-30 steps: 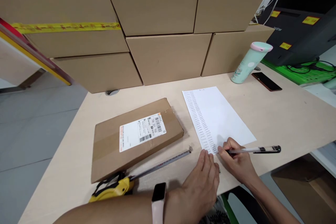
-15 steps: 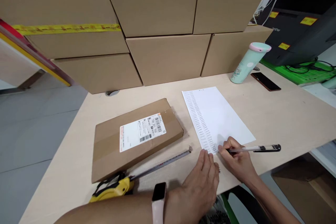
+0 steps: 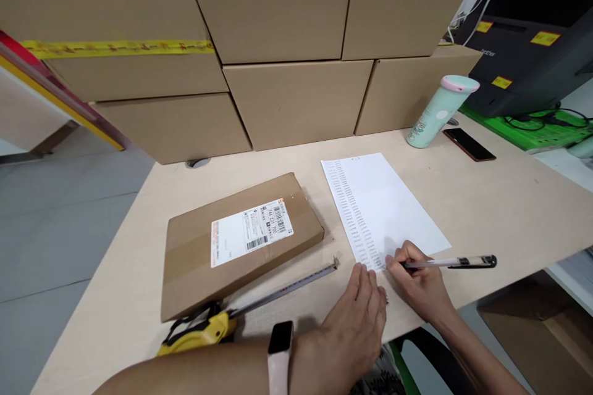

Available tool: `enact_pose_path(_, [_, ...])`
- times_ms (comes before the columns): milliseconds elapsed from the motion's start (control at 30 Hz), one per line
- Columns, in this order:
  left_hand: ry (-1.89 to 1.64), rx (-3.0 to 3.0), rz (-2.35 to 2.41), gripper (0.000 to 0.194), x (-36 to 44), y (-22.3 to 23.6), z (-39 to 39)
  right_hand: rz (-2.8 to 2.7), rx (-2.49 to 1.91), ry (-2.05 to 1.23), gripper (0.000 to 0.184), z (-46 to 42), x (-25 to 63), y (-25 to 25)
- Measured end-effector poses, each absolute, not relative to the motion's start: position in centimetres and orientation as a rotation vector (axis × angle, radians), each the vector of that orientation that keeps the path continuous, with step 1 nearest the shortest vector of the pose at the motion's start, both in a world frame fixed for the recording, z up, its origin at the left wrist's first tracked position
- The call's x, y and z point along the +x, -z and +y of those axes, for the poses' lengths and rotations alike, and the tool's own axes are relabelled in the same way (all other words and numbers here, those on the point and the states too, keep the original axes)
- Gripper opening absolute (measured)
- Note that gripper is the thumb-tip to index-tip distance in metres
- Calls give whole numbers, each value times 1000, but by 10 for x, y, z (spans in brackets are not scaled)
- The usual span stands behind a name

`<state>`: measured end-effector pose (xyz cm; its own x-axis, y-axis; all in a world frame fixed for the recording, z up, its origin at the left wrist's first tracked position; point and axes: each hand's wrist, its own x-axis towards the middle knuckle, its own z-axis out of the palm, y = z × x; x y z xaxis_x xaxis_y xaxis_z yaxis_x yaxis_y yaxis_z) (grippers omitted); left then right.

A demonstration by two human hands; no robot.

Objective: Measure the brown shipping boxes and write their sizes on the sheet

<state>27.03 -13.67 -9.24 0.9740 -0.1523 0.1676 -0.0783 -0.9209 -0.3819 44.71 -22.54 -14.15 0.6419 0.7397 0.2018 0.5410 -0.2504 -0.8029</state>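
My right hand (image 3: 419,287) is closed on a clear pen with a black cap (image 3: 451,263), its tip on the near left corner of a white printed sheet (image 3: 384,207). My left hand (image 3: 354,327) lies flat with fingers stretched out, pressing the table and the sheet's near corner. A white band sits on that wrist. Left of the sheet lies a flat brown parcel (image 3: 238,241) with a white shipping label. A yellow tape measure (image 3: 199,333) rests in front of the parcel, its blade pulled out toward the sheet.
Stacked cardboard boxes (image 3: 287,49) wall the back of the pale table (image 3: 504,203). A mint bottle with a pink lid (image 3: 438,111) and a dark phone (image 3: 469,144) stand at back right, beside a black printer (image 3: 528,55). Grey floor lies to the left.
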Motion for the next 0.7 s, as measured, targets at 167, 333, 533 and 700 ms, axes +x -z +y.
enact_pose_path(167, [278, -2734, 169, 43, 271, 94, -137, -1011, -1933, -282, 30, -225, 447, 142])
enact_pose_path(333, [261, -2751, 163, 43, 272, 96, -137, -994, -1930, -281, 31, -226, 447, 144])
enact_pose_path(533, [283, -2719, 160, 43, 271, 97, -137, -979, -1912, -280, 30, -227, 448, 143])
enact_pose_path(700, [293, -2692, 156, 43, 270, 97, -137, -990, -1930, -272, 30, -226, 448, 143])
